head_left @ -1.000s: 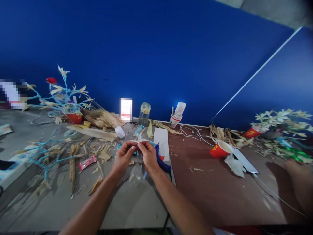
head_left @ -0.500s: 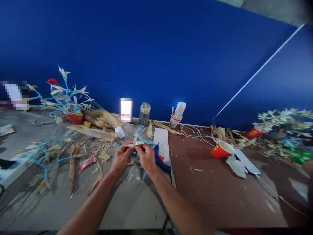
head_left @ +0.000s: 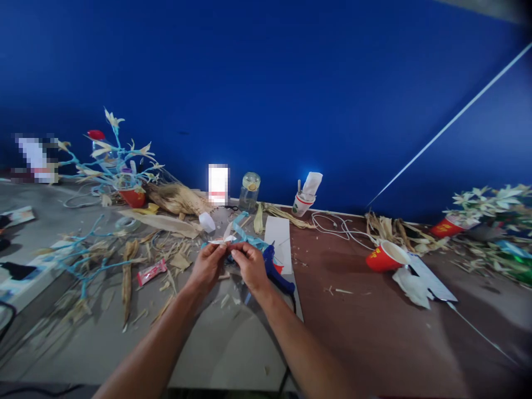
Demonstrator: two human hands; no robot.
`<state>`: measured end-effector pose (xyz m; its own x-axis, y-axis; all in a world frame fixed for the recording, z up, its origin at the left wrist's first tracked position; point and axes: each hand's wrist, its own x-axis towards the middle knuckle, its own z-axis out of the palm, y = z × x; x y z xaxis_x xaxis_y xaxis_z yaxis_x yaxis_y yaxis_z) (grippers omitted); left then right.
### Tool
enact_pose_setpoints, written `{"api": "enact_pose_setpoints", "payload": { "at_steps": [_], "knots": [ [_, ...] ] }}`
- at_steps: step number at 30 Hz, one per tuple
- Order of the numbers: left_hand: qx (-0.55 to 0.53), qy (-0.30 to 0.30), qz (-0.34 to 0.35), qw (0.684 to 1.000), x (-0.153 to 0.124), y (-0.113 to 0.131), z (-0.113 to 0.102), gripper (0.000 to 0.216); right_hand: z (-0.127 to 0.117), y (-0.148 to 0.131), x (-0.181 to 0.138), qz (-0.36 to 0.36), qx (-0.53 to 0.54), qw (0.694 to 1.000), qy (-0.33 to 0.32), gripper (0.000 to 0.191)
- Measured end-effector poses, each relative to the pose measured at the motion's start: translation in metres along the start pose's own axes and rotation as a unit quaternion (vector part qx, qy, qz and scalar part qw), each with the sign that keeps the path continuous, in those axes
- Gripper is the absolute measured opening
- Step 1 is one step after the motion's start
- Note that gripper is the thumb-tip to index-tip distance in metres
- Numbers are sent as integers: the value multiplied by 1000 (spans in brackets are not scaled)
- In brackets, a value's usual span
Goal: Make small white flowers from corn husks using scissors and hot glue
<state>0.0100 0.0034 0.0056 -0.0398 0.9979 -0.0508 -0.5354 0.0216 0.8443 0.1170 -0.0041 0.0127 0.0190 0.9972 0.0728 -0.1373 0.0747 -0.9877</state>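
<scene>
Both hands meet over the middle of the grey tabletop, around a small pale corn-husk flower (head_left: 226, 237) with pointed petals. My left hand (head_left: 210, 262) pinches its base between thumb and fingers. Beside it, the fingertips of my right hand (head_left: 249, 264) are closed at the same base, the thumbs almost touching. What lies between the fingertips is mostly hidden. A blue glue gun (head_left: 276, 272) rests just right of my right hand, its tip over a white card (head_left: 277, 235). Behind the hands lies light blue crepe strip (head_left: 240, 223).
Left are a red cup (head_left: 133, 198) with blue flower-tipped branches, loose blue branches (head_left: 83, 269), husk scraps and a pink wrapper (head_left: 151, 272). A glass jar (head_left: 249, 194) and a white cup (head_left: 302, 205) stand at the back. Rightward are a tilted red cup (head_left: 384, 256), a phone (head_left: 432, 277) and cables.
The view has shifted slightly, so the surroundings sit further right. The flower has turned, and its petals now show spread above my fingers. Both hands keep their pinch.
</scene>
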Motion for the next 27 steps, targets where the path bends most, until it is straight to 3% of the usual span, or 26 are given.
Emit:
{"api": "enact_pose_setpoints", "payload": {
  "at_steps": [10, 16, 27],
  "knots": [
    [40, -2, 12, 999, 3, -8, -7, 24, 3, 3, -1, -17, -34, 999, 2, 12],
    [36, -23, 33, 999, 4, -12, -9, 23, 4, 3, -2, -72, -97, 993, 10, 9],
    [-4, -47, -4, 999, -3, -3, 1, 19, 3, 11, 3, -23, -48, 999, -3, 18]
  ]
}}
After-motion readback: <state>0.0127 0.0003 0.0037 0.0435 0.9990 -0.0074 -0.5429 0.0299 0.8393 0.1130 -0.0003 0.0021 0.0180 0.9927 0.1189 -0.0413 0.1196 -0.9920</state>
